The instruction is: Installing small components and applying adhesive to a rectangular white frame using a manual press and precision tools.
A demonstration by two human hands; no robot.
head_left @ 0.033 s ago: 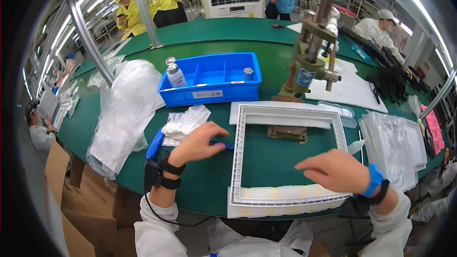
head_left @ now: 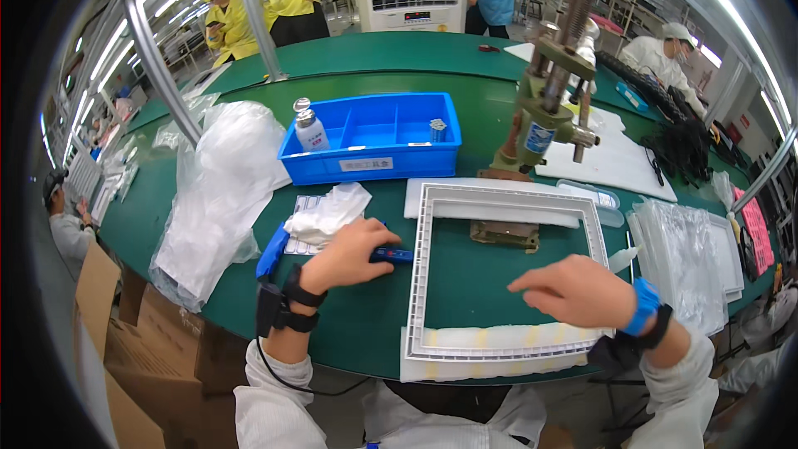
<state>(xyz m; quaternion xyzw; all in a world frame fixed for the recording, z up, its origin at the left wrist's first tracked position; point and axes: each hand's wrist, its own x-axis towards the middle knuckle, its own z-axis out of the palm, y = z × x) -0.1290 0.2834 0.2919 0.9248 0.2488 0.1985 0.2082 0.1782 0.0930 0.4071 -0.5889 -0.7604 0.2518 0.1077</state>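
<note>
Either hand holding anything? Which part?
Left hand grips a blue pen-like tool around its rear end, tip toward the white frame. Right hand holds nothing, hovering over the frame.

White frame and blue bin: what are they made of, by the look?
White frame: looks like moulded plastic, matte off-white, with ribbed grooves along its bars; painted metal cannot be ruled out. Blue bin: likely injection-moulded plastic, uniformly blue with a slight gloss, thin walls and moulded dividers. The left hand holds a blue tool beside the frame.
</note>
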